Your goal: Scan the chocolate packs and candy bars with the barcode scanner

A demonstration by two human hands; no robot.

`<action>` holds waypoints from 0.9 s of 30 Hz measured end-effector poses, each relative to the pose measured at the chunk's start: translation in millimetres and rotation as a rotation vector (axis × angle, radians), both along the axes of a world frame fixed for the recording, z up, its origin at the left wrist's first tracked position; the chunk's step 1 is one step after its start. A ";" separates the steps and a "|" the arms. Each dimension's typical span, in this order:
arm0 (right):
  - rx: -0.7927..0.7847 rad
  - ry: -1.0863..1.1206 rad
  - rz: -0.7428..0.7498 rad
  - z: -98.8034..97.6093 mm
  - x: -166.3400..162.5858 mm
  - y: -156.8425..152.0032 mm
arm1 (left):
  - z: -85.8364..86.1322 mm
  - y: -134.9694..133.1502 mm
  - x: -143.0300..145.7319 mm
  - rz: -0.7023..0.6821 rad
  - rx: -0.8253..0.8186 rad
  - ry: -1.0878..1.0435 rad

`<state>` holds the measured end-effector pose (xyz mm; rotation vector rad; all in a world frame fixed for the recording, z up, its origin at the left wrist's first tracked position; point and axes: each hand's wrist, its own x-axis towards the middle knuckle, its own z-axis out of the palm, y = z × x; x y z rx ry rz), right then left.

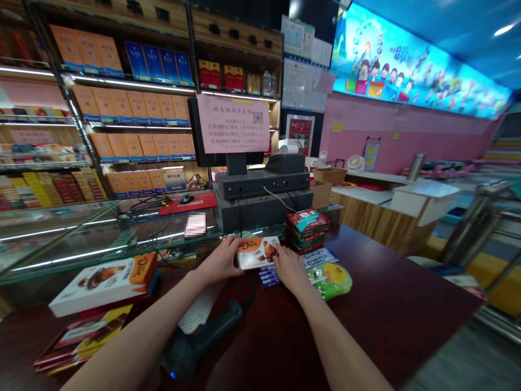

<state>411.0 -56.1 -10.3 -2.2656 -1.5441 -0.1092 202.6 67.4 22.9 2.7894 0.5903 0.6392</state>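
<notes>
A small white and orange Dove chocolate box (257, 253) is held between my two hands above the dark red counter. My left hand (223, 262) grips its left end, with the thumb at the lower edge and the fingers along the top. At the right end, my right hand (290, 267) closes its fingers on the box. Purple packets (268, 277) lie just below it, partly covered by my right hand. A green snack bag (332, 278) and a blue and white packet (321, 257) lie right of that hand. Behind them rises a stack of red and green packets (307, 231).
A barcode scanner (207, 334) lies between my forearms, beside a white paper (201, 307). On the left are a larger Dove box (109, 282) and chocolate bars (89, 336). A cash register (264, 187) and glass display case (171, 234) stand behind.
</notes>
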 end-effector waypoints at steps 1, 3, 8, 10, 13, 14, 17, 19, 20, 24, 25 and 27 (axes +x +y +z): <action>-0.006 0.003 0.003 0.0 -0.8 0.1 | 0.5 -1.1 -4.6 -0.005 0.004 -0.010; -0.014 0.012 0.021 0.0 -1.9 0.5 | 1.6 -3.4 -13.4 -0.012 0.015 -0.030; 0.055 0.052 0.090 0.5 -4.0 3.4 | 3.3 -6.2 -34.9 -0.008 0.053 -0.088; 0.086 0.087 0.120 1.3 -6.0 4.9 | 3.2 -6.3 -43.6 0.006 0.053 -0.107; 0.134 0.167 0.184 1.4 -11.0 6.2 | 3.1 -8.0 -57.3 0.038 0.045 -0.131; 0.157 0.205 0.216 0.9 -13.2 6.4 | 3.3 -9.5 -62.0 0.051 0.036 -0.135; 0.237 0.357 0.331 -2.3 -21.0 6.6 | 5.0 -16.8 -76.8 0.093 -0.009 -0.166; 0.288 0.461 0.392 -5.1 -27.4 6.7 | 6.5 -22.9 -87.3 0.136 -0.048 -0.197; 0.311 0.502 0.416 -6.4 -31.0 6.8 | 7.1 -25.8 -92.6 0.162 -0.072 -0.209; 0.366 0.585 0.495 -10.3 -45.8 7.2 | 5.2 -34.6 -114.1 0.239 -0.176 -0.275; 0.367 0.596 0.514 -11.1 -49.3 7.4 | 3.3 -35.9 -119.0 0.241 -0.202 -0.307; 0.362 0.618 0.551 -13.0 -55.7 7.8 | -2.0 -38.0 -127.9 0.229 -0.260 -0.385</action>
